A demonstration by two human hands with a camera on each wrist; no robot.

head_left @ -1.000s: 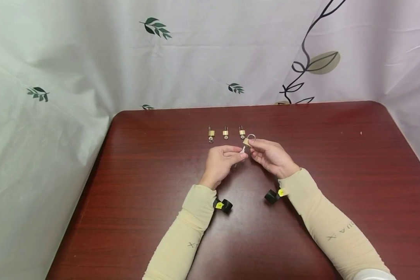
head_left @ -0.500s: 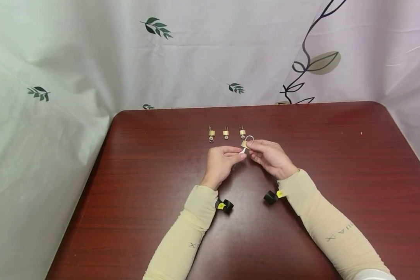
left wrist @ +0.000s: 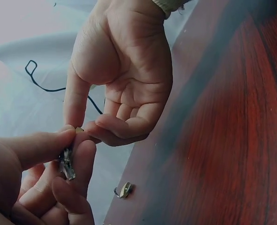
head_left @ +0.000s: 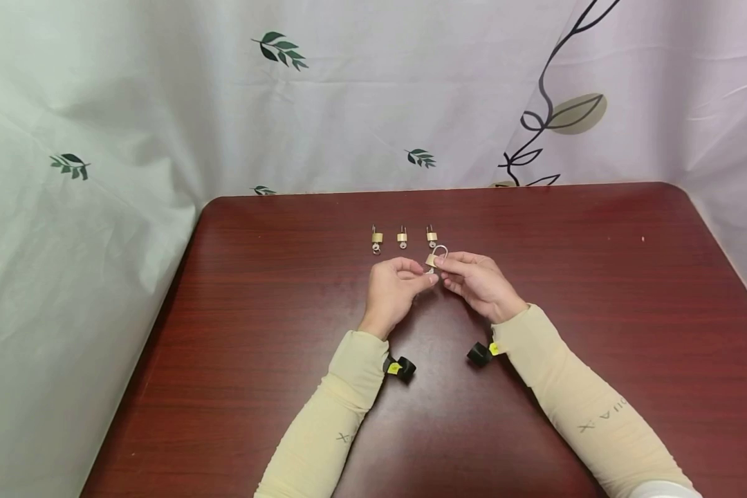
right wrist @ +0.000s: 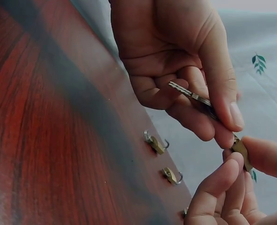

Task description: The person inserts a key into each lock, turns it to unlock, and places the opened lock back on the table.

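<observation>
In the head view my right hand pinches a small brass padlock by its body, and its shackle arches up to the right. My left hand pinches a small silver key between thumb and index finger, against the padlock's lower end. How deep that key sits, I cannot tell. Another key sticks out below the left fingers in the right wrist view. Fingertips of both hands nearly touch and cover most of the padlock in the left wrist view.
Beyond the hands, a left padlock, a middle padlock and a right padlock lie in a row with keys at their lower ends. The dark red table ends at a pale leaf-patterned curtain.
My right hand has moved slightly left and down, bringing the padlock against the key. The left hand has barely shifted, and the row of padlocks lies as before.
</observation>
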